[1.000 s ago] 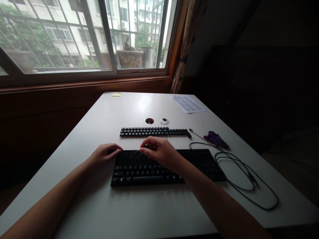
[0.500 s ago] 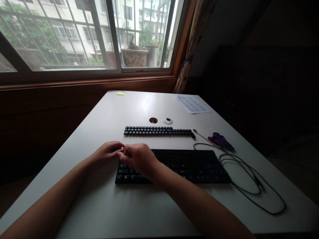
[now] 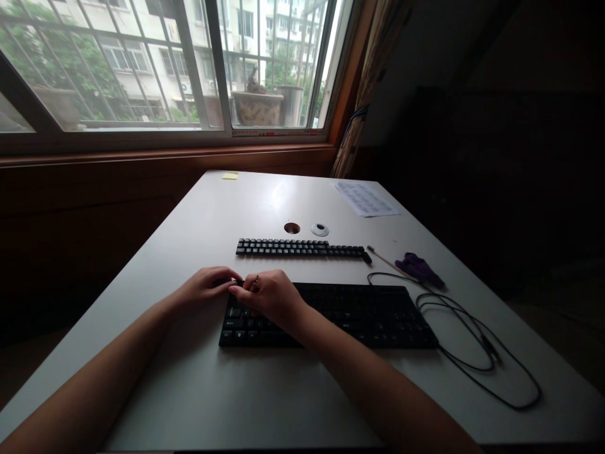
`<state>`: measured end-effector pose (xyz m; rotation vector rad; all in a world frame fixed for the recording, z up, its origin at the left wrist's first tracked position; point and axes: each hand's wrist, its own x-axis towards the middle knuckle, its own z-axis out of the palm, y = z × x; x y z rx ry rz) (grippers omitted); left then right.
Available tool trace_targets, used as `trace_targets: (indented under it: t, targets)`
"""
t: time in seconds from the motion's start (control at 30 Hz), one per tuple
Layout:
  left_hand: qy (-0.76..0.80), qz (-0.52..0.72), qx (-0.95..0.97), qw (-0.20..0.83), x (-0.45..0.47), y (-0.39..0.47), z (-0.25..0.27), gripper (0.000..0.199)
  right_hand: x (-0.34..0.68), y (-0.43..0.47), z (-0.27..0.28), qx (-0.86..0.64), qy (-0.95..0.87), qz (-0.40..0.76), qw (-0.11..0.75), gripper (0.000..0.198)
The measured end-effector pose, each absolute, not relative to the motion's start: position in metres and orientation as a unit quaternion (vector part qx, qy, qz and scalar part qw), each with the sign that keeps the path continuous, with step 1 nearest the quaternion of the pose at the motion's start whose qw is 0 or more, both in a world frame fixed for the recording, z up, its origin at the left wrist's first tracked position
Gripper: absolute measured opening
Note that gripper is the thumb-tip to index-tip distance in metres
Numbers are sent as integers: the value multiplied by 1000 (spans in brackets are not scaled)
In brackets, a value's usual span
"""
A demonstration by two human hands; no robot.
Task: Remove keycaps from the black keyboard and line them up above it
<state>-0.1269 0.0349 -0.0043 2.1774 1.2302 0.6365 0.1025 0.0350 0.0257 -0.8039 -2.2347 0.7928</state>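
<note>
A black keyboard [image 3: 359, 315] lies flat on the white table. My left hand [image 3: 210, 284] is at its upper left corner, thumb and fingers closed around the edge there. Just right of that, my right hand [image 3: 271, 293], with a ring on one finger, is closed in a pinch over the keyboard's upper left part. Its fingertips are close to those of my left hand, and anything between them is hidden or too small to name. Behind the keyboard, black keycaps [image 3: 283, 247] stand in neat rows, with one keycap [image 3: 367, 258] askew at the right end.
The keyboard's cable [image 3: 472, 366] loops over the table [image 3: 265, 403] on the right. Near it lie a thin brush [image 3: 385, 260] and a purple cloth [image 3: 420, 270]. Farther back are a round hole [image 3: 292, 228], its cover [image 3: 320, 229], printed paper [image 3: 366, 198] and a yellow note [image 3: 230, 176].
My right hand has shifted slightly right along the top of the keyboard, still pinched. My left fingertips have also edged a little right at the corner.
</note>
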Motion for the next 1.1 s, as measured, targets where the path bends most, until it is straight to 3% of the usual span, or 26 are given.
trace_targets:
  t: [0.17, 0.43, 0.8, 1.1]
  targets:
    - [460, 230, 807, 290, -126, 34, -4, 31, 94, 30, 15, -276, -844, 329, 321, 38]
    - [464, 234, 801, 298, -127, 34, -4, 31, 68, 23, 18, -264, -898, 183, 301, 37]
    - [474, 222, 802, 287, -129, 35, -10, 32, 84, 24, 5, -283, -858, 242, 354, 39]
    - [473, 228, 799, 293, -127, 34, -6, 30, 72, 21, 9, -288, -881, 165, 337, 36]
